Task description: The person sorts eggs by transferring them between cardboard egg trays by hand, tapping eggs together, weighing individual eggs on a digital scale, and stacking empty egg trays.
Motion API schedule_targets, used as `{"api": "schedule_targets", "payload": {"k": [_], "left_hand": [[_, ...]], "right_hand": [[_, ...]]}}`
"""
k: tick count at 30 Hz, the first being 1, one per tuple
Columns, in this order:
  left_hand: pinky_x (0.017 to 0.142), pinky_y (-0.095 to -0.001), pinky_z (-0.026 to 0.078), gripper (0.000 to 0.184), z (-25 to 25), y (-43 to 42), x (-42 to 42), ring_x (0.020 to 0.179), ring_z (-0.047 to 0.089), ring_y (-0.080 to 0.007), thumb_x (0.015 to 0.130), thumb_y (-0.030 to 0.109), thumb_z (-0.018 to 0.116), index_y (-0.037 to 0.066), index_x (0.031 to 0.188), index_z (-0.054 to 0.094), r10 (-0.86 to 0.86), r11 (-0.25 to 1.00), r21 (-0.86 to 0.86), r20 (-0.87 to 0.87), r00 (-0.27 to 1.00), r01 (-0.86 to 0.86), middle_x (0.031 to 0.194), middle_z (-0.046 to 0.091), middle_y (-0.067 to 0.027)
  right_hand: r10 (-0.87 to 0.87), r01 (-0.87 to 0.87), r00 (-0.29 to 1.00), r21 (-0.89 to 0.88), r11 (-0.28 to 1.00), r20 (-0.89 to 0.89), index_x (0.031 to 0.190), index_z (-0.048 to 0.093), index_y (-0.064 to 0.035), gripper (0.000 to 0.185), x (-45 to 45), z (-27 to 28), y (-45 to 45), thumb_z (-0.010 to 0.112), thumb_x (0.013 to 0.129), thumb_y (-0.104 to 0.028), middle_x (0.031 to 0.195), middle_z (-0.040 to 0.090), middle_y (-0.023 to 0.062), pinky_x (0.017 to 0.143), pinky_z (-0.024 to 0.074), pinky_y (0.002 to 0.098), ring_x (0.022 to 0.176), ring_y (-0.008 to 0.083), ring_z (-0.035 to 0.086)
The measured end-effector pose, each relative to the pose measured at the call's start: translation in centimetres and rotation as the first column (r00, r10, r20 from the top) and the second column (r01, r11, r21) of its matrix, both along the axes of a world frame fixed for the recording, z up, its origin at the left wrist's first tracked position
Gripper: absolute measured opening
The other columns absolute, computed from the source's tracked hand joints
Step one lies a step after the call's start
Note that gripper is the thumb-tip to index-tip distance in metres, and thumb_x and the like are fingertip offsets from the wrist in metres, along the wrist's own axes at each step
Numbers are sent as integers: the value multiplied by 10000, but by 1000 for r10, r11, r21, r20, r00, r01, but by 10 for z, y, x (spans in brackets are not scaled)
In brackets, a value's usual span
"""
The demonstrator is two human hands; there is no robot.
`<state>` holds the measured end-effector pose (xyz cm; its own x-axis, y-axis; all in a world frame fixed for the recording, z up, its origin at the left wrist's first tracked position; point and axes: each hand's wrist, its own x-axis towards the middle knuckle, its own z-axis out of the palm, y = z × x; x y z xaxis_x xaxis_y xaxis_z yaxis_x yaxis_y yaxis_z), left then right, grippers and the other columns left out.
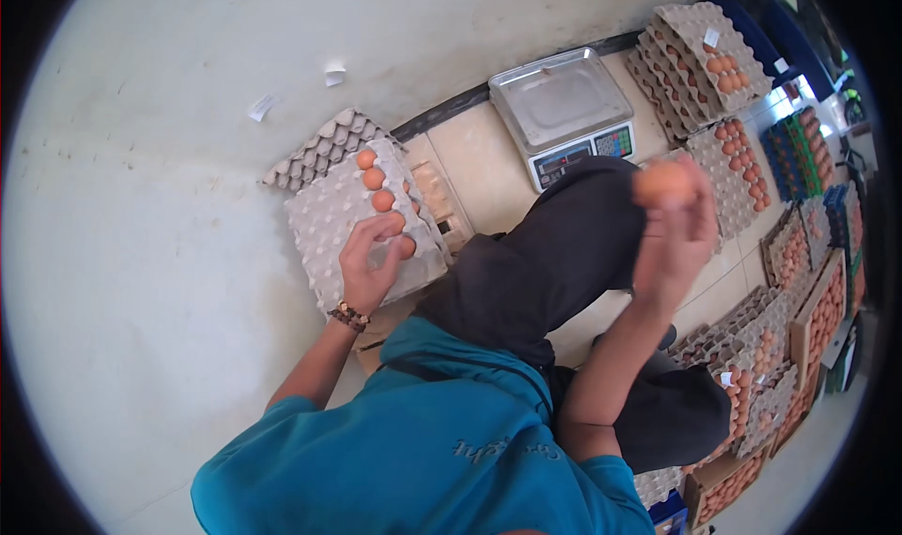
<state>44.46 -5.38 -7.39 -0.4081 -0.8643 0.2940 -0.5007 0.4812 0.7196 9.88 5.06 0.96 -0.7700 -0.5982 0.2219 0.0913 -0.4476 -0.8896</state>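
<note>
My left hand (369, 261), with a beaded bracelet at the wrist, reaches over a grey egg tray (324, 217). Its curled fingers and thumb close on a brown egg (398, 223) in the row along the tray's right side. Other eggs (373, 178) of that row sit above the hand, and one egg (407, 247) lies by the thumb. Raised over my right knee, my right hand (678, 230) grips a brown egg (662, 186), slightly blurred, in its fingertips.
A digital scale (562, 103) with a metal pan stands on the tiled floor by the wall. Stacked trays (672, 70) with eggs rise beyond it, and another tray (709, 164) lies below them. More eggs and crates (817, 314) fill the right side. Two paper scraps (334, 76) show at upper left.
</note>
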Motion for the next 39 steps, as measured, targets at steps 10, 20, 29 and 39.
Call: {"api": "schedule_targets", "payload": {"k": [10,20,29,39], "left_hand": [[957,-338,544,652,73,9,-97,1180,601,-237,820,-37,732,-28,1410,454,-296,849,311,-391,872,428,1397,489,-207],[1168,-416,373,610,45,-20,-71,1372,423,-386,1027,328,403,-36,1499,275,662,121,544,-668,341,830,1508,325,-317],[1134,-399,411,555,68,-17,-118,1306,510,-366,1008,234,535,-45,1452,354,291,409,673,-736,611,616,1377,498,-262],[951,-386,503,623,115,3,-312,1081,630,-280,729,45,775,32,1317,569,-740,665,-294,-143,657,686,1220,637,-134]], "right_hand": [[574,-462,795,418,783,-196,1149,626,54,491,89,0,-34,856,718,3,954,700,96,680,558,212,805,107,684],[116,-117,993,60,991,20,1173,586,116,623,-17,1,7,297,1075,-426,1011,679,222,683,566,317,786,239,691],[87,-59,986,190,980,-144,1168,649,28,254,-20,9,10,565,965,-99,946,708,126,634,536,248,750,131,658],[-102,102,994,-1,995,46,1328,533,86,431,-26,20,23,653,945,-72,1058,667,123,794,552,259,913,144,664]]}}
